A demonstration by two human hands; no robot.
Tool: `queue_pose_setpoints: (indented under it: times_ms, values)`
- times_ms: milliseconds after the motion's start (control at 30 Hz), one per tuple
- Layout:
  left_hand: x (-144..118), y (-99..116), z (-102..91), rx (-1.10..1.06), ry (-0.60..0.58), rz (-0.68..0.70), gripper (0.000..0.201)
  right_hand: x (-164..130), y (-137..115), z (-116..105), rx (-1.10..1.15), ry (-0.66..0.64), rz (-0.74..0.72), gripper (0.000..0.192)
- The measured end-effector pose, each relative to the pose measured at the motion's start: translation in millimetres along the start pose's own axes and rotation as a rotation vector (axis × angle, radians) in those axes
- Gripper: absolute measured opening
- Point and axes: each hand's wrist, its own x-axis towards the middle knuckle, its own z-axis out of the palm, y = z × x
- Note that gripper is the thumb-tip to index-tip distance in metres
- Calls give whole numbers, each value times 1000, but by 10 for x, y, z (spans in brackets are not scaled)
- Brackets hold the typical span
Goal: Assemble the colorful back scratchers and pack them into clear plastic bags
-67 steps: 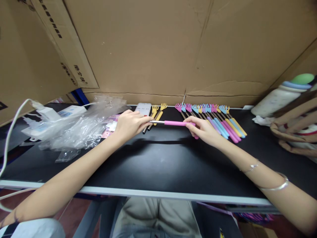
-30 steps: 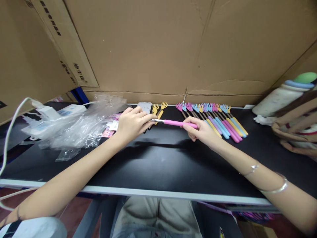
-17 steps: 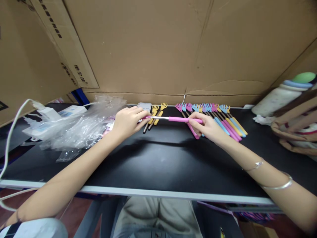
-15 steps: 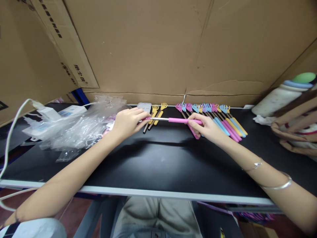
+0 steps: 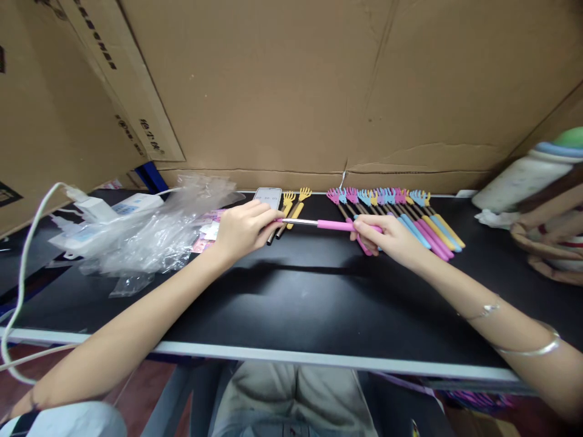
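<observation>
Left hand (image 5: pixel 243 229) and right hand (image 5: pixel 389 237) share 1 pink scratcher (image 5: pixel 334 225), held level just above the black table (image 5: pixel 291 297). Left fingers are pinched together on the claw end, which they hide; right thumb and fingers are closed round the pink grip. Gripping both ends this way lets the 2 hands work along the axis of the telescopic rod (image 5: pixel 300 222), whose bare metal section shows between them; whether it is being drawn out or pushed in I cannot tell from this view.

Behind the right hand a row (image 5: pixel 401 212) of like scratchers lies side by side, claws toward the cardboard wall (image 5: pixel 291 91) and grips toward the person, fanned a little. That even order suits counting or sorting by colour, as I judge it. Apart from them, 2 yellow scratchers (image 5: pixel 291 206) lie just beside the left hand, next to a phone (image 5: pixel 268 195) lying flat.

Grips look like soft matt foam or rubber in pink, blue, yellow and lilac; claws are small moulded plastic hands with curled fingers; rods are thin, smooth and shiny. Crinkled clear bags (image 5: pixel 146 233) heap at the left over white chargers (image 5: pixel 98 209) with a white cable (image 5: pixel 27 261). At far right stands a pale bottle (image 5: pixel 523 179) with a green top, beside a woven basket (image 5: pixel 549 243)
</observation>
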Motion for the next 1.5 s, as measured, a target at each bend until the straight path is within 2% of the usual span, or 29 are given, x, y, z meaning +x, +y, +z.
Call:
queue_pose_setpoints:
  times_ms: [233, 433, 533, 700, 833, 1133, 1500]
  values:
    - [-3, 34, 16, 54, 42, 34, 26, 21, 28, -11, 127, -82, 65, 49]
    - [49, 44, -50, 82, 4, 29, 25, 38, 22, 22, 107, -3, 77, 46]
    - [87, 63, -93, 95, -19, 12, 23, 24, -28, 19, -82, 96, 4, 40]
    - [99, 87, -98, 66, -42, -28, 20, -19, -112, 21, -615, 307, -133, 24]
    - [75, 70, -57, 38, -40, -69, 18, -25, -99, 46, -750, 319, -200, 23]
    - [1, 88, 54, -77, -118, -70, 20, 8, 87, 84, -736, 221, -229, 26]
    - [-16, 133, 67, -113, -25, -90, 20, -8, 85, 118, -736, 269, -268, 31]
